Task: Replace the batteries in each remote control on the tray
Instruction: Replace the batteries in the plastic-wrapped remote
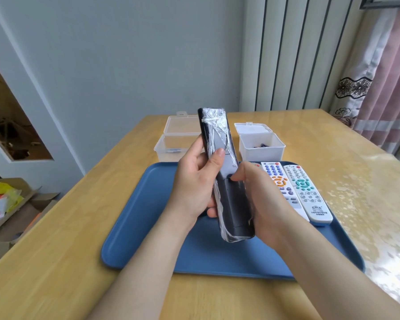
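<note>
A long black remote [219,146], wrapped in crinkled clear film, is held back side up above the blue tray [148,227]. My left hand [194,183] grips its left edge, thumb lying on the back. My right hand [256,199] holds its lower right side, and the thumb presses at the top of the battery cover [234,204], which looks closed. Two white remotes lie face up at the tray's right: one with blue and orange buttons [278,181], one with teal buttons [307,192].
Two clear plastic boxes with open lids stand behind the tray: the left box [169,148] and the right box [261,146], each with small batteries inside. The wooden table [67,227] runs around the tray. Cardboard boxes [7,204] lie on the floor at left.
</note>
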A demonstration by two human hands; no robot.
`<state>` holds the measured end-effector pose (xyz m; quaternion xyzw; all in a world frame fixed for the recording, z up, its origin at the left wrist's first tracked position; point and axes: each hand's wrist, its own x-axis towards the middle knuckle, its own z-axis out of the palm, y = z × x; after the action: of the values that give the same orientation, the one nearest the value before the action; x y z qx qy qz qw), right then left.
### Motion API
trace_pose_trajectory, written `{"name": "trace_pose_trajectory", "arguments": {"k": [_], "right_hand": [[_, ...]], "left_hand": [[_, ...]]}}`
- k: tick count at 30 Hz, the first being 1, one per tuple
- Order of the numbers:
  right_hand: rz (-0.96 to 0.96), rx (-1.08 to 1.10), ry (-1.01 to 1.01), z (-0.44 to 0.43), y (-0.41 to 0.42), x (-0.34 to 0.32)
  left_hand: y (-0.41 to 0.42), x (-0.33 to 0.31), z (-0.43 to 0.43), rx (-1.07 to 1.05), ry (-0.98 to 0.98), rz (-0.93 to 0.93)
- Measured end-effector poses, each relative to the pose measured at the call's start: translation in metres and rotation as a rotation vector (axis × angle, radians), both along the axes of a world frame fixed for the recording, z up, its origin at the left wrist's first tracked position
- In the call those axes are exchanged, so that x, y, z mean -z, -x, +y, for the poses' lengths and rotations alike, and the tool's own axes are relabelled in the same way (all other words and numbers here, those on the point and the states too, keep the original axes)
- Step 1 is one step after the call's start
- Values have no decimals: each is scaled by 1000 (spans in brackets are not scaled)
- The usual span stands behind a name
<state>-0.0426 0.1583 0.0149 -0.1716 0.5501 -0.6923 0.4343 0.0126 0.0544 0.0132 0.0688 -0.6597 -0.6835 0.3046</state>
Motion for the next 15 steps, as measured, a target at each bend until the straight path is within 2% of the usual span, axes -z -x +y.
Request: {"name": "trace_pose_trajectory", "arguments": {"k": [4, 7, 10, 13, 15], "right_hand": [[-29, 26, 34, -3, 9, 2], [-76, 59, 103, -1, 13, 1], [-135, 22, 138, 3, 20, 0], [-185, 67, 163, 5, 24, -3], [-185, 95, 179, 7, 27, -4]], "left_hand": [[-2, -3, 0, 165, -7, -18], [-3, -3, 3, 212, 122, -41], [-2, 2, 7, 78, 361, -57], [-4, 2, 7, -126, 801, -115], [-4, 1, 6, -183, 995, -150]]}}
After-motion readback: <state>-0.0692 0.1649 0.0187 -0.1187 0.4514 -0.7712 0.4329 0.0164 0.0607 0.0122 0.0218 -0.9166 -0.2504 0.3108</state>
